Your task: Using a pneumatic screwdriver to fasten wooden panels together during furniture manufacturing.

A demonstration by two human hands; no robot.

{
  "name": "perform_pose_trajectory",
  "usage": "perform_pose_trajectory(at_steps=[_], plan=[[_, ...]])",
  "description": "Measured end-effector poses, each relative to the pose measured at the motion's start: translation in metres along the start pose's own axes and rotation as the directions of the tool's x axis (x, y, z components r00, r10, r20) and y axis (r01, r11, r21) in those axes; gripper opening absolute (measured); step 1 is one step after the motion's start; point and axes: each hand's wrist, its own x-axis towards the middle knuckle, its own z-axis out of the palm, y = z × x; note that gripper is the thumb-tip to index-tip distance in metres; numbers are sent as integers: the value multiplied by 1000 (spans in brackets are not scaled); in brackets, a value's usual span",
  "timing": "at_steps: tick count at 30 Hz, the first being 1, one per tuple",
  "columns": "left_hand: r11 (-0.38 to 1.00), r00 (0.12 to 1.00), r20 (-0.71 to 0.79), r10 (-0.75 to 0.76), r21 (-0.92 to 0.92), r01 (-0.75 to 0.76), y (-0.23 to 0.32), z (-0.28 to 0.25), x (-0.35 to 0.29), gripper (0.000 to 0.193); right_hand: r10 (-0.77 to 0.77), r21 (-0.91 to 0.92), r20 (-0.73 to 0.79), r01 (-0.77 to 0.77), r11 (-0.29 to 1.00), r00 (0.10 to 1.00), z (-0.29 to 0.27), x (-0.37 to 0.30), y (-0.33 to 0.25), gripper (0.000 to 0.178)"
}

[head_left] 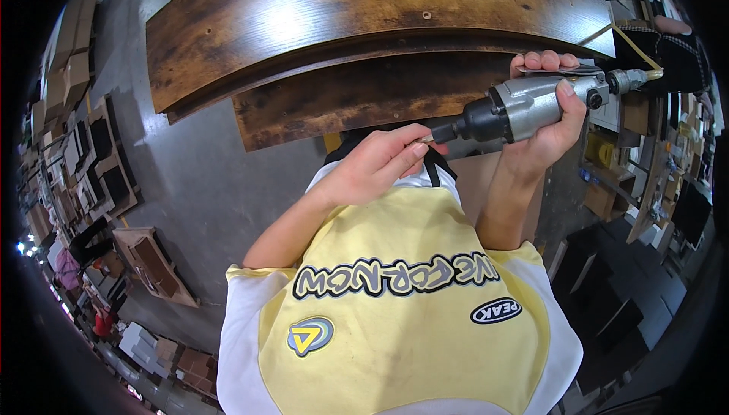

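My right hand is wrapped round a silver-and-black air impact screwdriver. Its fingers lie over the lever along the tool's top. The tool is held sideways in front of my waist, its black nose pointing left. At that nose's tip, my left hand is closed in a pinch on a small, thin metal piece. Whether this is a screw or the driver bit I cannot tell. Just beyond my hands lie dark brown wood-grain boards, one above the other, with small holes in the upper one.
A yellowish air hose runs from the tool's back end toward the far right. Shelving with assorted parts stands to the right, and dark panels are below it. On the left floor are a pallet of boards and stacked cartons.
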Motion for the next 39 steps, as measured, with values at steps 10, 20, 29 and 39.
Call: perform_pose_trajectory(at_steps=[10,20,29,39], plan=[[798,886,-312,343,595,-99,8,2,6,15,-101,-77,-19,100,992,995,9,7,-2,34],[686,825,-291,485,712,-152,7,-13,36,15,-224,-181,104,240,954,969,10,29,6,39],[278,611,-189,769,959,-53,7,-65,111,14,-379,-243,442,515,822,813,25,89,46,34],[402,427,-368,826,916,13,-13,-72,123,17,-325,-343,585,590,731,743,37,108,73,37]])
